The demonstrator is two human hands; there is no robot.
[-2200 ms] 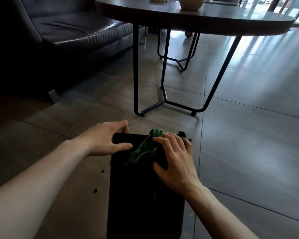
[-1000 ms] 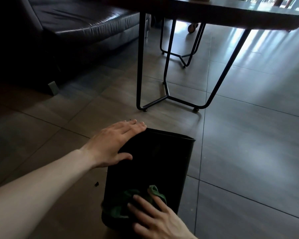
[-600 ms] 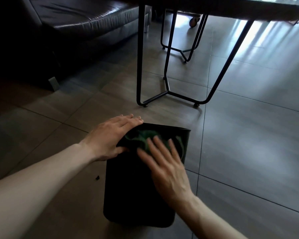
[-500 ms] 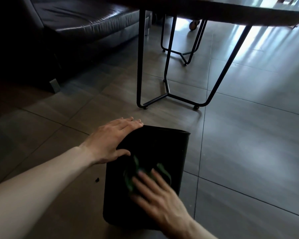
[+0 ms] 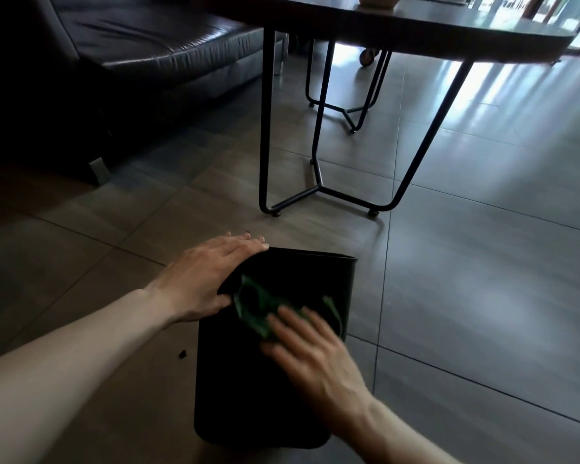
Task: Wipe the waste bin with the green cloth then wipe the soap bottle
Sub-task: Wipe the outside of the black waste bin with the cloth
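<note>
A black waste bin lies tipped on the tiled floor, its near side facing up at me. My left hand rests flat on its upper left corner, fingers spread over the edge. My right hand presses a green cloth flat against the bin's side, a little above the middle; the hand and cloth are motion-blurred. The soap bottle is not in view.
A dark round table on thin black metal legs stands just beyond the bin. A black leather sofa fills the upper left. Small dark crumbs lie on the floor left of the bin.
My right hand has slid the green cloth down and back up the bin's side several times; now it sits higher than half a second ago. My left hand has stayed on the bin's corner.
</note>
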